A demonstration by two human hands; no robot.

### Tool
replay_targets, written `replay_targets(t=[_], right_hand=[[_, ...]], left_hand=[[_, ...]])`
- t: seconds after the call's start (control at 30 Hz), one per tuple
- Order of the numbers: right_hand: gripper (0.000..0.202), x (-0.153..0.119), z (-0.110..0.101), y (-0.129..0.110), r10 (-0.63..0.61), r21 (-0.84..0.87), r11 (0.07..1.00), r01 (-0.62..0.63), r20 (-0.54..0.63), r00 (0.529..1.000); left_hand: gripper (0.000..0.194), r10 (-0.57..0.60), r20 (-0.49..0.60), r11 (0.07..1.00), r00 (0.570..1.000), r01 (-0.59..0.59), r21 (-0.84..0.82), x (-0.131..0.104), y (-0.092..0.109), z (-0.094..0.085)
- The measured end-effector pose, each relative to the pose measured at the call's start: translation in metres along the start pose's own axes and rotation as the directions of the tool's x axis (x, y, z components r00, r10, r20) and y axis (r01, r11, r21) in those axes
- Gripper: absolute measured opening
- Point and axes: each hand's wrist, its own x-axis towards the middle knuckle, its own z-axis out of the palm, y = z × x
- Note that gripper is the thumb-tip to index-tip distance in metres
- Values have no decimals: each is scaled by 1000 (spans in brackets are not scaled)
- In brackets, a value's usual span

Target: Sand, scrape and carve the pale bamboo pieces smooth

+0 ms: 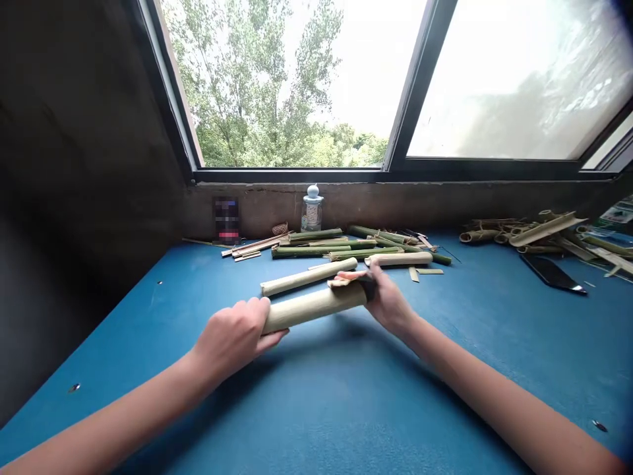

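Observation:
A thick pale bamboo tube [316, 309] is held above the blue table, its right end slightly higher than its left. My left hand [240, 333] is wrapped round the left end. At the right end, my right hand [388, 300] is closed on a dark sheet with an orange-tan curled edge [347, 280], which lies against the tube; it looks like sandpaper or cloth, and its far side is hidden. Just behind, a thinner pale bamboo piece [309, 276] rests on the table.
Green bamboo pieces [321, 251] and thin strips lie along the back of the blue table [316, 409]. A lidded glass jar [312, 210] stands by the wall below the window. At the right are a bamboo pile [544, 234] and a black phone-like slab [552, 273].

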Motion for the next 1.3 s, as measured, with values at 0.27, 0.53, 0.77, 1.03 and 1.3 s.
replay_targets(t=[0.27,0.53,0.77,1.03,1.3], right_hand=[[37,22,-6,-121,-459,88,884,460,-36,888],[21,38,12,-154,-462,-281,845,455,44,886],[29,51,0,-119,-41,-241,970,38,-11,999],[28,62,13,-97,-356,-339,901,270,-221,908],[36,43,17,-104,-685,-468,693,549,-190,703]], left_hand=[[55,-79,-266,987,961,113,112,54,-19,-113],[56,-216,-374,970,902,243,25,76,-16,-127],[48,-51,-338,984,940,106,146,80,-10,-83],[65,-220,-77,959,972,202,-197,101,-13,-39],[65,230,566,247,792,515,-821,101,-17,-47]])
